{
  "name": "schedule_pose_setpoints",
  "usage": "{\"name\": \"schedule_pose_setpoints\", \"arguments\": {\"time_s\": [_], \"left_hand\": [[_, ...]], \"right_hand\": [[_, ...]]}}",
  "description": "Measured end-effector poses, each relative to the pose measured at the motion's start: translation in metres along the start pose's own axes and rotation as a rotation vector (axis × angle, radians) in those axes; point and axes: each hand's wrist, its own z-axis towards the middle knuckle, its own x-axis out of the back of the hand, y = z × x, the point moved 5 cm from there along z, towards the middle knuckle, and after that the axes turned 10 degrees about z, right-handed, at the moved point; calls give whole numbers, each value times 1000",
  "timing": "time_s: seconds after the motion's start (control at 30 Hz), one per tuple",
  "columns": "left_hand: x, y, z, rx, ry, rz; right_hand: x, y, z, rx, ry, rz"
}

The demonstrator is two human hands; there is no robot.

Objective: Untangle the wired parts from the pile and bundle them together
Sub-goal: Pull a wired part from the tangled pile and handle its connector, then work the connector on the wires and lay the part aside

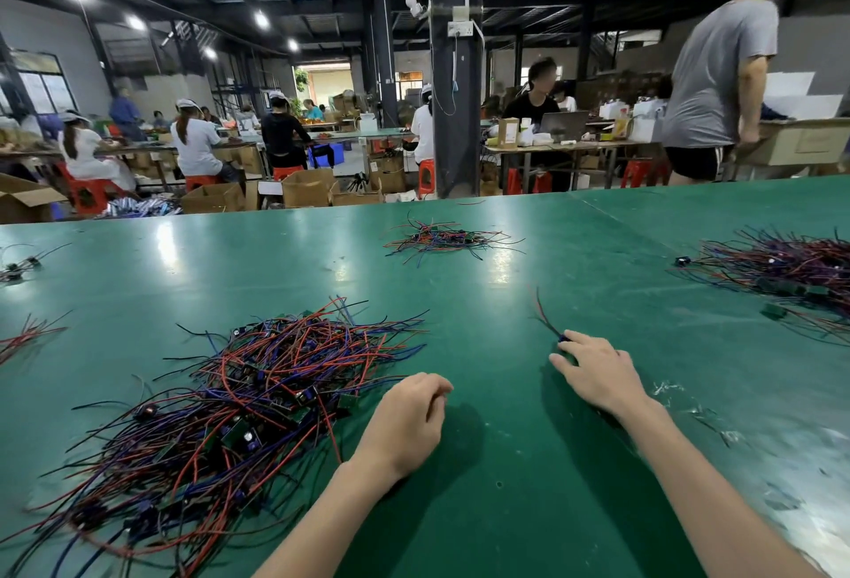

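Here the right hand (593,370) touches one wired part (547,320) near the pile (257,393).

My bare left hand (404,421) sits low and centre, knuckles up, fingers loosely curled in, gripping nothing. My bare left forearm (322,517) runs in from the bottom edge. My bare right hand (595,370) is further forward, palm down, its fingers (580,344) stretched ahead and slightly spread, thumb (559,363) out to the side. My bare right forearm (717,490) comes in from the lower right.
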Motion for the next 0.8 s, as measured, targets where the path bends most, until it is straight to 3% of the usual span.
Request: {"name": "schedule_pose_setpoints", "arguments": {"time_s": [0.13,0.23,0.33,0.47,0.6,0.8], "left_hand": [[3,4,2,-45,-51,429],[23,-6,5,122,-52,739],[42,-28,4,329,-103,886],[50,-43,2,395,-154,906],[52,-46,4,381,-145,876],[48,-47,6,346,-7,732]], "right_hand": [[-3,10,4,-31,-39,-55],[-3,16,5,-32,-63,-58],[-1,15,4,-23,-67,-66],[5,-4,-3,44,12,-136],[4,-52,-22,234,96,-166],[-19,-121,-65,486,118,89]]}}
